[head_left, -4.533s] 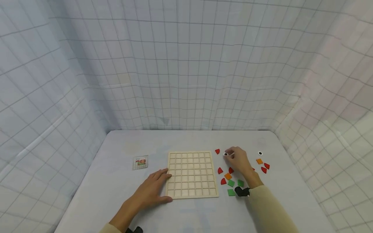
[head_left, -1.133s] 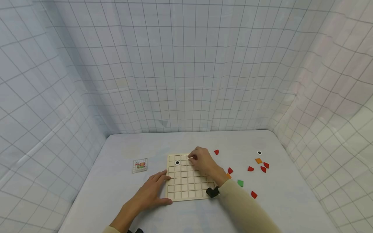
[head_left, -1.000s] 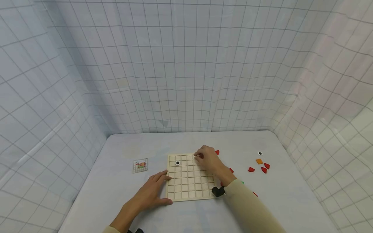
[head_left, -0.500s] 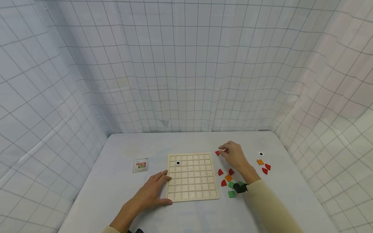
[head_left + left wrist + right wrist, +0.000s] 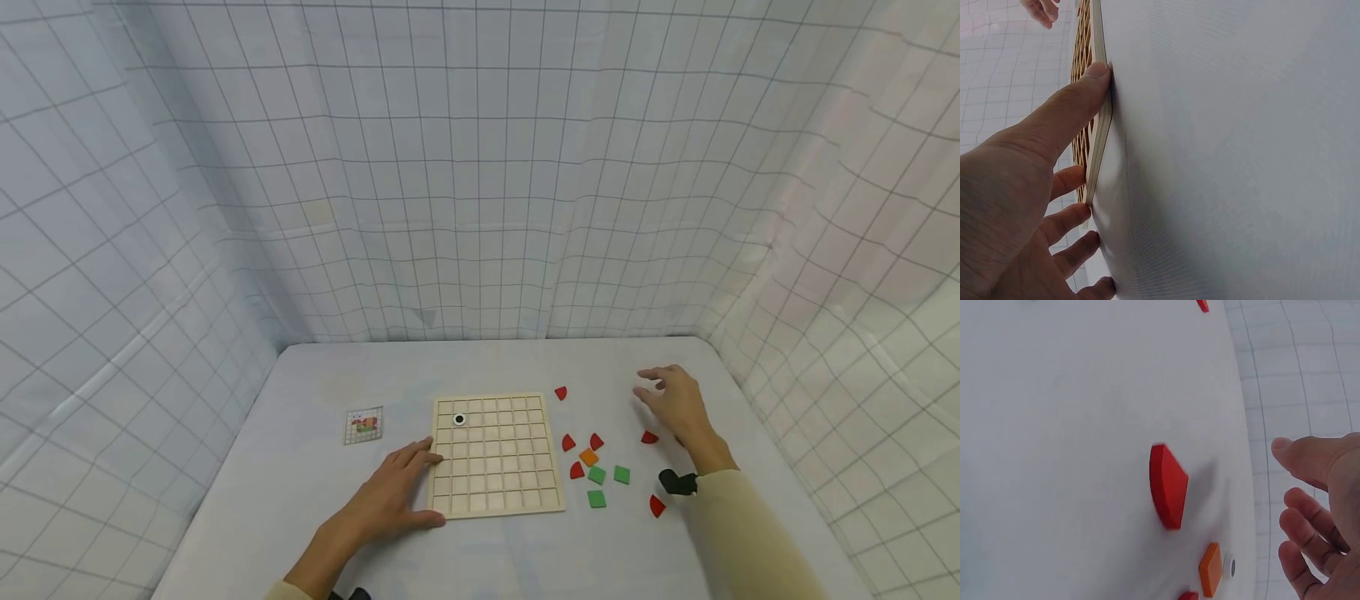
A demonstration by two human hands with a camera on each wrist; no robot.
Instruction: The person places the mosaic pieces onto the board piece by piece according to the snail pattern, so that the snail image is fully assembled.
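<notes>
My left hand (image 5: 393, 493) rests at the left side of a wooden grid board (image 5: 495, 454). In the left wrist view its thumb (image 5: 1079, 103) touches the rim near a corner, and the fingers spread along that edge. One white disc (image 5: 460, 419) with a black dot lies in a cell near the board's upper left. Over the far right of the table hovers my right hand (image 5: 678, 404), its fingers loosely bent and apart, with nothing between them. Below it in the right wrist view are a red quarter-circle piece (image 5: 1168, 487), an orange tile (image 5: 1210, 569) and another dotted disc (image 5: 1229, 566).
A small picture card (image 5: 363, 425) lies left of the board. To the right are scattered several red quarter-circle pieces (image 5: 567, 442), green square tiles (image 5: 596, 499) and an orange tile (image 5: 588, 457). White gridded curtains (image 5: 480, 208) enclose the table's back and sides.
My right hand took a dotted disc from the table, placed it on the board, let go, then swung back to the far right. The left hand stayed at the board's edge.
</notes>
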